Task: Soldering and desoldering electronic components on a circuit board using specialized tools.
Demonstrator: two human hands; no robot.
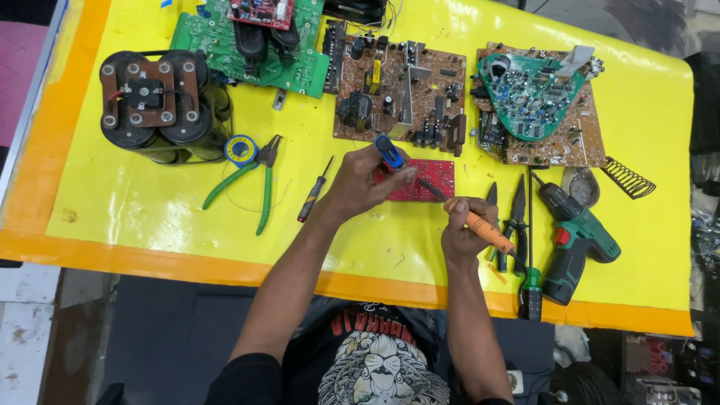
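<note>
My left hand (pixel 358 182) is closed around a blue-handled desoldering pump (pixel 389 152), held over the left end of the small red circuit board (pixel 420 180). My right hand (pixel 463 229) grips the orange-handled soldering iron (pixel 480 225) like a pen, tip angled down onto the board. The board lies flat near the middle of the yellow tabletop (pixel 135 202), a little toward the far edge.

Judgement: the board looks thin, light and stiff, likely to slide under tip pressure; best steadied by its bare edges, away from joints and the hot tip. The iron wants holding by the handle only.

Room: the far edge is crowded with larger brown and green circuit boards (pixel 401 94). Green-handled pliers (pixel 251 180), a solder reel (pixel 241 149) and a small screwdriver (pixel 315 190) lie toward the left. Cutters (pixel 516 214) and a green cordless drill (pixel 574 240) sit just right of my right hand. The strip along the near edge offers open room.
</note>
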